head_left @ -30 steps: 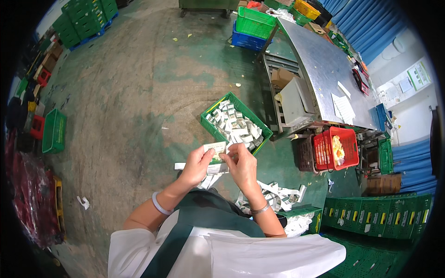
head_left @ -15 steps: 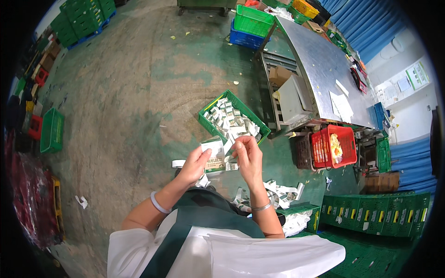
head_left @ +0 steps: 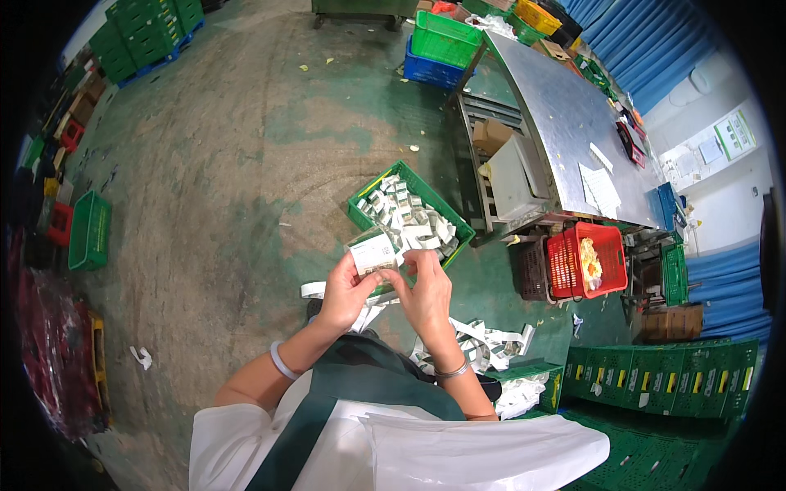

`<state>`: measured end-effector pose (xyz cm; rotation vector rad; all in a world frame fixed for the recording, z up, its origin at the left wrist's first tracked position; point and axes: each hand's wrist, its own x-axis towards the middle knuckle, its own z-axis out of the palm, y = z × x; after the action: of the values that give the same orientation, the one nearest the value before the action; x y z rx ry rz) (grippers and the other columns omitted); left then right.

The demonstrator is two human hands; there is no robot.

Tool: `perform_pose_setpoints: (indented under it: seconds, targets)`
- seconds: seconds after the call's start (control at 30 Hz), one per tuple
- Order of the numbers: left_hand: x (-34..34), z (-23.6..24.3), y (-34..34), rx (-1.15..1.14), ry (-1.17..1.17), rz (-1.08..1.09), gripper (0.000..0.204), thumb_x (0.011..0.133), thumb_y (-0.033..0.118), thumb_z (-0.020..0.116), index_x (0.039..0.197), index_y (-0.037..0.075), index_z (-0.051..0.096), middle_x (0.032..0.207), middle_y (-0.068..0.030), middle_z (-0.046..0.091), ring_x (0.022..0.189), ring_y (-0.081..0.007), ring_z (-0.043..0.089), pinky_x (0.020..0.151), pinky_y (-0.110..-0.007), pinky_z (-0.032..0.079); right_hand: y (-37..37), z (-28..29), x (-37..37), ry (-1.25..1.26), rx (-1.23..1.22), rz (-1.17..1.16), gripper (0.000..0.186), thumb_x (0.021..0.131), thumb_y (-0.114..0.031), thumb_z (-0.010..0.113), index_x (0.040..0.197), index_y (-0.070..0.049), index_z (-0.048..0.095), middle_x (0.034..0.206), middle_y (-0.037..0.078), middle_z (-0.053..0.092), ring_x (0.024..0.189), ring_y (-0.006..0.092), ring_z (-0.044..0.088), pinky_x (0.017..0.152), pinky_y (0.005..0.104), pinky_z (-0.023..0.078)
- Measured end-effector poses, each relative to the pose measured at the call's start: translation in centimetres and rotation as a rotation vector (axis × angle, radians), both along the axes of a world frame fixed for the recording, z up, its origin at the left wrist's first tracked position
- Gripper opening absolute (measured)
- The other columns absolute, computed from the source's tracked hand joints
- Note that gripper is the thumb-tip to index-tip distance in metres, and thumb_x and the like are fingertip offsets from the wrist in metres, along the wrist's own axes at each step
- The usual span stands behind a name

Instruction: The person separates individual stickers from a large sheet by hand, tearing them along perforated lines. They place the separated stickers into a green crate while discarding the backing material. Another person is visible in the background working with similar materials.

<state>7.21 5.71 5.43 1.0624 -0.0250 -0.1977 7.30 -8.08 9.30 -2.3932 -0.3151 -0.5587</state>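
In front of my body I hold a printed clear plastic bag [head_left: 372, 252] with a white label patch. My left hand [head_left: 344, 296] grips its lower left side, the thumb lying over the front. At the right edge, my right hand [head_left: 426, 296] has fingers and thumb closed on the bag; the fingertips are partly hidden. Just beyond the bag is a green crate [head_left: 458, 255] heaped with white-and-green printed strips [head_left: 404, 209]. Loose white strips [head_left: 479, 344] lie to the right of my legs, and another strip [head_left: 313, 290] pokes out left of my left hand.
A metal table [head_left: 565, 123] with papers stands at the right. Below its near end sits a red basket [head_left: 565, 254] holding yellowish stuff. Green crates [head_left: 655, 376] are stacked at the lower right. Another green crate [head_left: 90, 233] rests on the floor at the left.
My right hand has moved left and closed on the bag's edge; before, it was raised beside it. The bag has shifted up slightly and tilted, its lower part now bent or hidden.
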Motion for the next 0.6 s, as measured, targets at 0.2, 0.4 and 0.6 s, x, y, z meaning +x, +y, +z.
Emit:
perform_pose_setpoints:
  seconds: [0.2, 0.4, 0.6]
  targets:
    - [-0.9, -0.3, -0.5, -0.005, 0.029, -0.125, 0.033, 0.086, -0.001, 0.053, 0.119, 0.001, 0.047, 0.107, -0.0057, 0.059, 0.096, -0.0124, 0.057, 0.085, -0.028, 0.046, -1.5, -0.7, 1.1, 0.559, 0.831, 0.172, 0.016, 0.084, -0.013, 0.064, 0.079, -0.002, 0.054, 0.066, -0.001, 0.054, 0.059, 0.0057, 0.046, 0.051, 0.0210, 0.037]
    - [-0.5, -3.6, -0.4, 0.069, 0.235, -0.173, 0.026, 0.096, 0.020, 0.045, 0.110, 0.001, 0.054, 0.095, -0.0005, 0.059, 0.091, -0.0067, 0.052, 0.077, -0.023, 0.044, -1.9, -0.3, 2.0, 0.475, 0.911, 0.104, 0.025, 0.090, -0.020, 0.054, 0.103, 0.000, 0.049, 0.088, 0.006, 0.055, 0.072, 0.0096, 0.056, 0.056, 0.0215, 0.047]
    - [-0.3, -0.6, -1.1, -0.257, 0.220, -0.041, 0.029, 0.095, 0.017, 0.045, 0.119, 0.002, 0.046, 0.103, -0.0042, 0.058, 0.096, -0.0112, 0.055, 0.083, -0.030, 0.047, -0.1, -0.1, 0.7, 0.263, 0.403, 0.068, 0.026, 0.086, -0.014, 0.058, 0.105, 0.001, 0.049, 0.089, 0.016, 0.058, 0.081, 0.0274, 0.060, 0.067, 0.0342, 0.048]
